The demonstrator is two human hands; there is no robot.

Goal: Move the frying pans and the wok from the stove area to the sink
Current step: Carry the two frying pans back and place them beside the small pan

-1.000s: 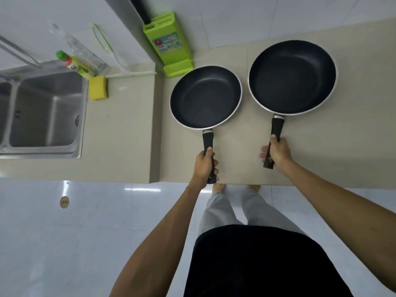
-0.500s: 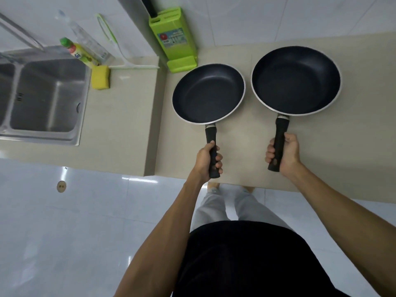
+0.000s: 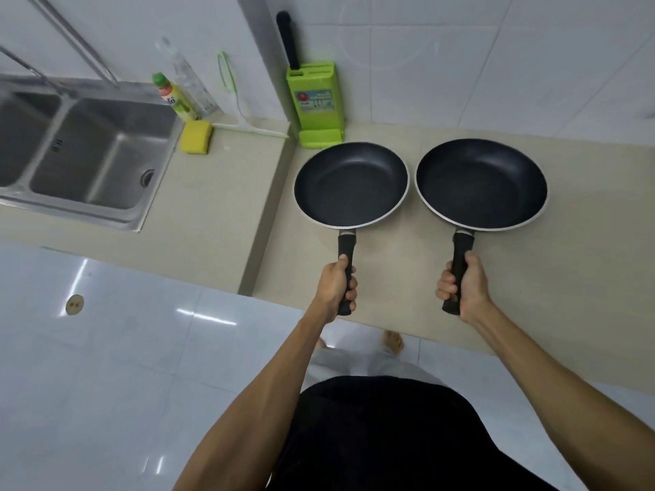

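Observation:
Two black non-stick frying pans with pale rims sit side by side over the beige counter. My left hand [image 3: 335, 290] is closed around the black handle of the smaller left pan [image 3: 351, 184]. The handle of the larger right pan [image 3: 481, 182] is gripped by my right hand [image 3: 462, 288]. Both pan bowls are empty and their rims nearly touch. The steel double sink [image 3: 88, 150] lies at the far left, set into a lower counter section. I cannot tell whether the pans rest on the counter or hover just above it. No wok is in view.
A green knife block [image 3: 315, 104] with a black handle stands against the wall behind the left pan. A yellow sponge [image 3: 195, 136], a dish-soap bottle [image 3: 173, 97], a clear bottle and a green-handled brush sit beside the sink. The counter steps down [image 3: 269, 214] between pans and sink.
My right hand has closed fully on the larger pan's handle. The two pans have come closer together, and my view has swung left so the sink shows more.

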